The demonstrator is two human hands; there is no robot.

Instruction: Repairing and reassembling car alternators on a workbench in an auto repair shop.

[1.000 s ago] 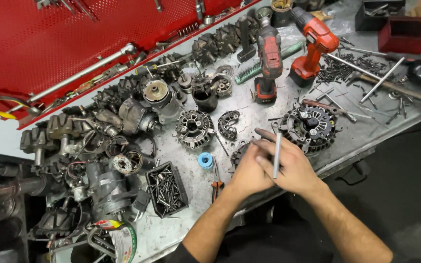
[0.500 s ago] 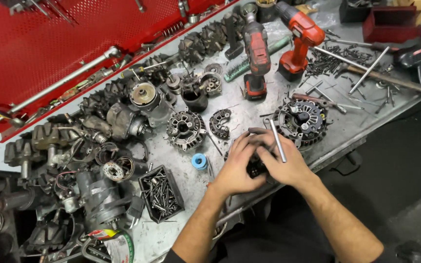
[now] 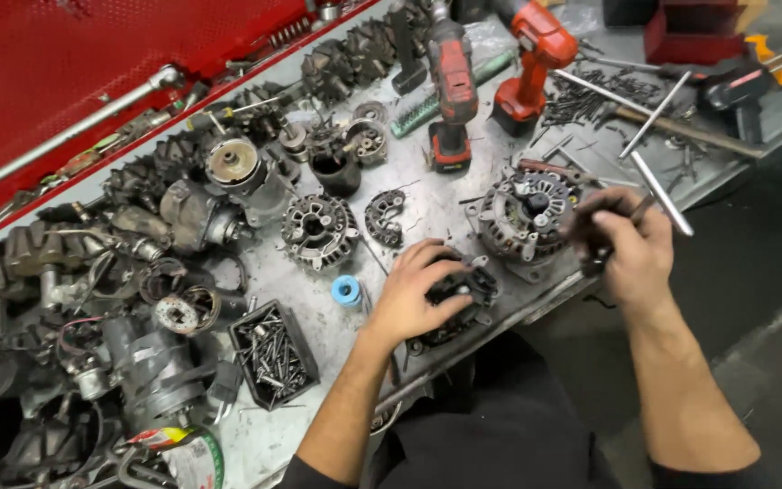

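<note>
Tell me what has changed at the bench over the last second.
The right hand has drawn away to the right with the T-handle tool, off the small dark part. The left hand has stayed on that part, pressing it to the bench edge. Both hands were together over it before. The alternator, the two red power drivers and the black tray of screws lie as they did.

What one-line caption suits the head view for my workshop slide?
Left hand steadies a black part on the workbench; right hand grips a T-handle tool.
</note>
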